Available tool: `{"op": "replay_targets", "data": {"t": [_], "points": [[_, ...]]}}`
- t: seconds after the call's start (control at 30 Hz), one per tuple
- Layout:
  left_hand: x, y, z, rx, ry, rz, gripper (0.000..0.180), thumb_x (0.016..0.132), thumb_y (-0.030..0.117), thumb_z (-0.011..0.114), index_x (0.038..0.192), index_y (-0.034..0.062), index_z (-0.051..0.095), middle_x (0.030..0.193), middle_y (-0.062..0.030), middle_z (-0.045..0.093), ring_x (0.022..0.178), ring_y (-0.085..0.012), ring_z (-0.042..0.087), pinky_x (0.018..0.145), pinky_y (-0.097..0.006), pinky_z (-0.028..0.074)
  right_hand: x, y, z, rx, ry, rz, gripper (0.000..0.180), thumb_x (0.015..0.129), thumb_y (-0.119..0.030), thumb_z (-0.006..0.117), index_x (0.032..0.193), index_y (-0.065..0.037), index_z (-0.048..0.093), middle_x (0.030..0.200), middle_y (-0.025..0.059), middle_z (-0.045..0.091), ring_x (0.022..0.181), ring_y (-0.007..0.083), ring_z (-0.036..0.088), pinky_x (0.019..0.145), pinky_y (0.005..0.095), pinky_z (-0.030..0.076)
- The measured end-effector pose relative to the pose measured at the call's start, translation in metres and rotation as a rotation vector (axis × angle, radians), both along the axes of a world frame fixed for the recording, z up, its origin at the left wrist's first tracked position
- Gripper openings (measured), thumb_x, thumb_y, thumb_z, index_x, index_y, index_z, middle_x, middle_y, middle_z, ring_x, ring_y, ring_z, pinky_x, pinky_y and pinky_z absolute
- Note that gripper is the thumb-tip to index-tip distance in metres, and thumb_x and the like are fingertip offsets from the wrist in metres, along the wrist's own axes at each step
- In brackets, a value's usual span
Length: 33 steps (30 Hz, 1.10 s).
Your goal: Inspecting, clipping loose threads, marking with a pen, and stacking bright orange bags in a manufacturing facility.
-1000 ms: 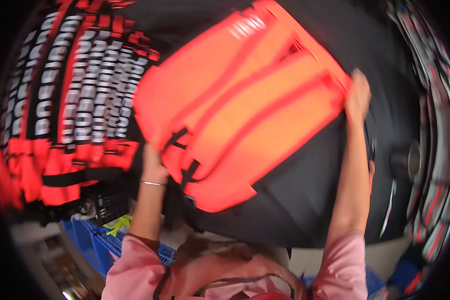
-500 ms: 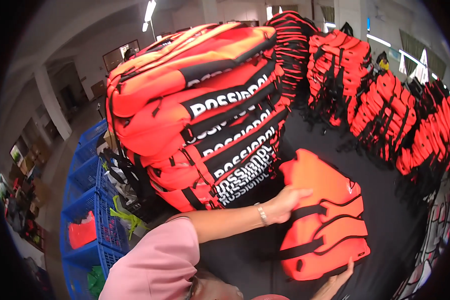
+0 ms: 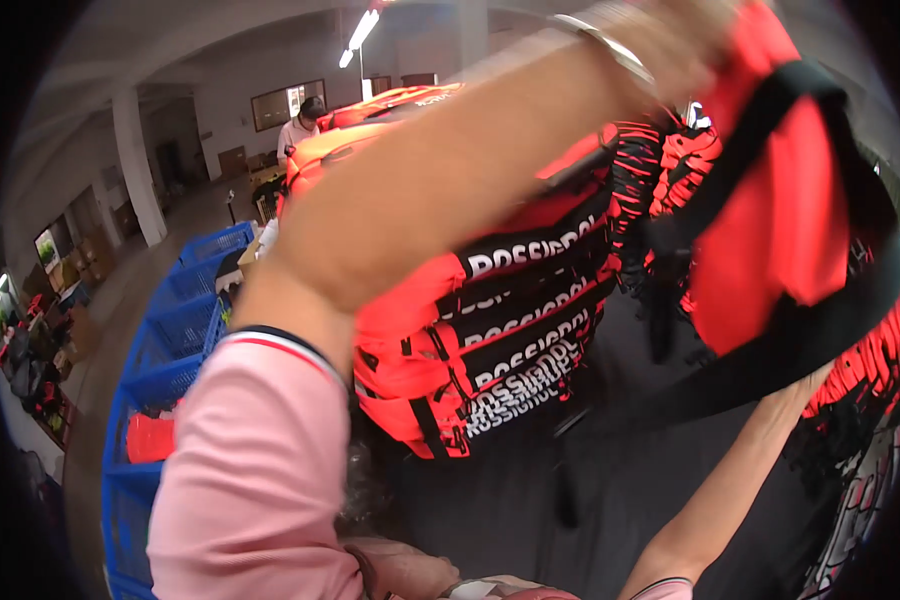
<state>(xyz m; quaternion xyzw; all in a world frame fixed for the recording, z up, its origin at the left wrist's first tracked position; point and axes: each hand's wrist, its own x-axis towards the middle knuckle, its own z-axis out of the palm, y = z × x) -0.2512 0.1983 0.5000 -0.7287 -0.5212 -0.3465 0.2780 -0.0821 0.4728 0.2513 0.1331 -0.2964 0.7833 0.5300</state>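
Note:
A bright red-orange backpack (image 3: 760, 200) with wide black straps hangs raised at the upper right, smeared by motion. My left hand (image 3: 685, 45), with a metal bracelet at its wrist, is closed on its top edge; the fingers are blurred and partly cut off by the frame. My right hand (image 3: 812, 385) is low at the bag's right side, against the wide black strap (image 3: 770, 360), its fingers hidden behind it. Loose black strap ends dangle below the bag. My left forearm crosses in front of a tall stack of similar red backpacks (image 3: 410, 310).
Black cloth-like surface (image 3: 610, 490) lies under the stack. More red backpack stacks (image 3: 875, 365) stand along the right and back. Blue plastic crates (image 3: 175, 330) line the left, one holding a red piece (image 3: 150, 437). Behind the stack is another person (image 3: 295, 130) in a cap.
My left hand has swung up and right, lifting the backpack from low in front of me. The bag has turned, its straps now swinging. My right hand has risen with it.

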Motion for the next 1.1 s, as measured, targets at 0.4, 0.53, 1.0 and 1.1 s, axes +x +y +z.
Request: {"op": "replay_targets", "data": {"t": [0.4,0.53,1.0,1.1], "points": [[-0.105,-0.290,-0.075,0.517,-1.129,0.006,0.039,0.099,0.025,0.048,0.130,0.0012,0.052,0.124,-0.0156,0.062,0.111,-0.0252,0.063,0.097,-0.040,0.052,-0.235,-0.189,0.126,0.292,-0.107,0.383,0.014,0.082,-0.009,0.072,0.090,-0.001,0.063,0.080,0.0061,0.063,0.069,0.0179,0.062,0.064,0.0344,0.055],[-0.147,-0.329,-0.148,0.199,-1.493,0.068,0.037,0.099,0.028,0.049,0.126,0.0032,0.054,0.115,-0.0127,0.067,0.097,-0.0224,0.069,0.086,-0.039,0.058,-0.294,-0.200,0.071,0.175,-0.480,0.407,0.011,0.079,0.000,0.064,0.089,0.004,0.062,0.077,0.0097,0.062,0.068,0.0249,0.063,0.063,0.0395,0.056],[-0.198,-0.342,-0.182,0.241,-1.418,0.266,0.033,0.099,0.023,0.052,0.122,0.0017,0.061,0.125,-0.0082,0.062,0.111,-0.0167,0.062,0.095,-0.036,0.052,-0.297,-0.210,0.026,0.798,-0.982,-0.587,0.003,0.076,-0.016,0.065,0.075,-0.013,0.065,0.063,0.0032,0.063,0.058,0.0188,0.065,0.050,0.0380,0.048],[-0.254,-0.478,-0.202,-0.290,-0.513,0.804,0.041,0.101,0.025,0.042,0.129,-0.0016,0.055,0.126,-0.0123,0.061,0.109,-0.0214,0.062,0.089,-0.032,0.052,-0.327,-0.234,0.034,1.259,-0.843,-1.394,0.008,0.080,-0.023,0.062,0.080,-0.018,0.068,0.066,0.0055,0.068,0.063,0.0221,0.067,0.062,0.0441,0.050]]}}
